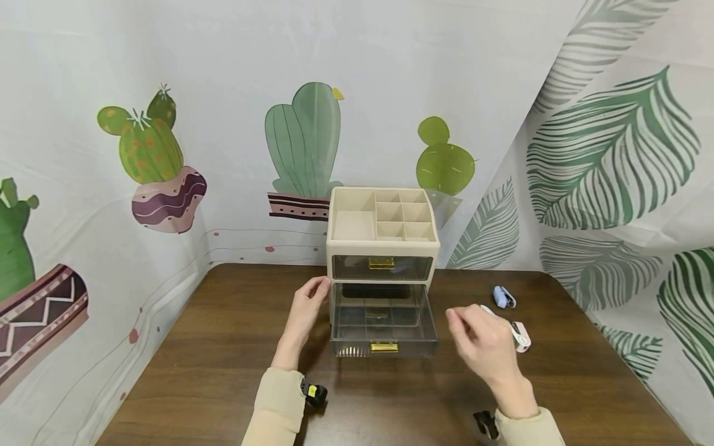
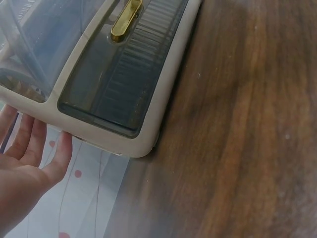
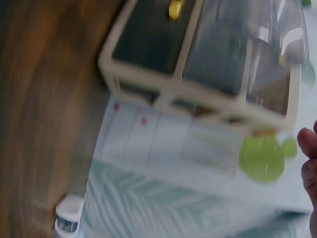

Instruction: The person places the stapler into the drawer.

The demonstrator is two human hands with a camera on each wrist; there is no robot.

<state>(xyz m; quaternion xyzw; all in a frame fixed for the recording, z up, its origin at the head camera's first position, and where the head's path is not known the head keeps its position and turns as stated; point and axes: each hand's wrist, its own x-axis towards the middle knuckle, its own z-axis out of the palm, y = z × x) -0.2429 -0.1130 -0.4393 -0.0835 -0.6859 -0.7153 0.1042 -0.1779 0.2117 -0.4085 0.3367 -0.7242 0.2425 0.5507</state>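
A cream desktop organizer (image 1: 385, 246) stands at the back of the table, with smoky clear drawers. The middle drawer (image 1: 385, 322) is pulled out and shows dividers inside; the top drawer (image 1: 357, 267) is closed. In the left wrist view the lowest drawer (image 2: 106, 87), with its gold handle (image 2: 124, 22), is closed too. My left hand (image 1: 304, 310) rests its fingertips against the organizer's left side, fingers loosely extended. To the right of the open drawer, my right hand (image 1: 485, 341) is held in the air, fingers loosely curled with nothing visible between them.
On the table (image 1: 223, 359) at the right lies a small light-blue object (image 1: 504, 297) like a mini stapler. A pink-and-white item (image 1: 522, 337) lies nearer, partly behind the right hand. A cloth (image 1: 234, 155) printed with cacti and leaves hangs behind the table.
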